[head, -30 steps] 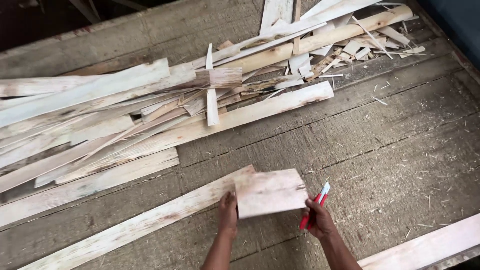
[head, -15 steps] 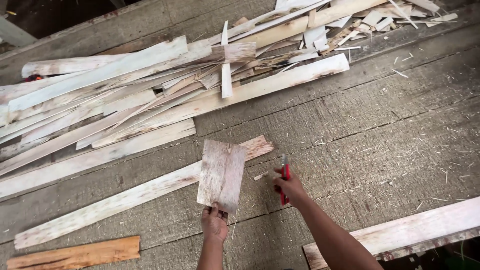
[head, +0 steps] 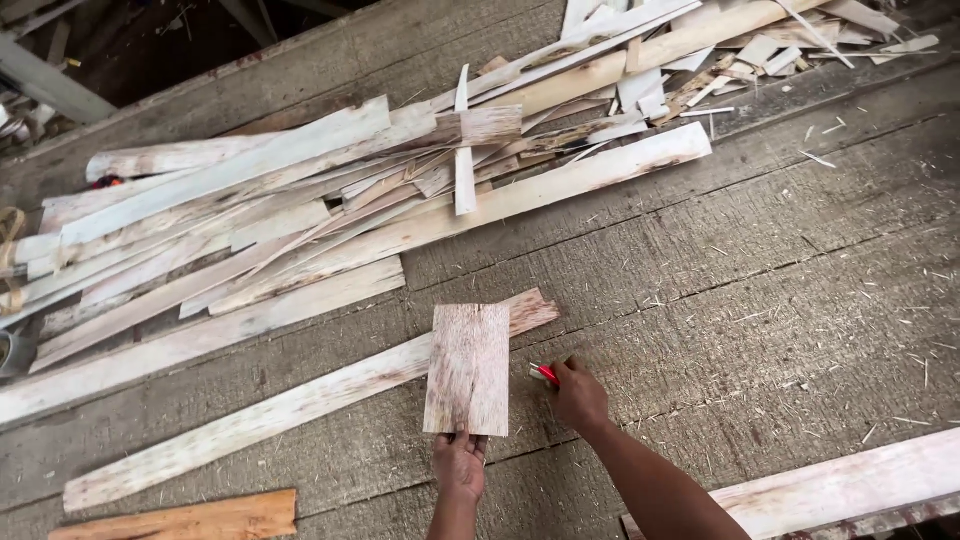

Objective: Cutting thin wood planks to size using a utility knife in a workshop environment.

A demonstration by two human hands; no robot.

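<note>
While L hand (head: 460, 465) grips board (head: 468, 368), R hand (head: 580, 398) (red tool (head: 545, 374)).

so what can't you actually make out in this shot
- Red tool: head view; the right hand covers all but its tip, so its kind is unclear.
- Left hand grip: fingers behind the wood panel are hidden.
- Orange board: cut off by the bottom edge.
- Pale plank: runs off the right edge.
- Scrap pile: lower pieces buried under upper ones.
</note>
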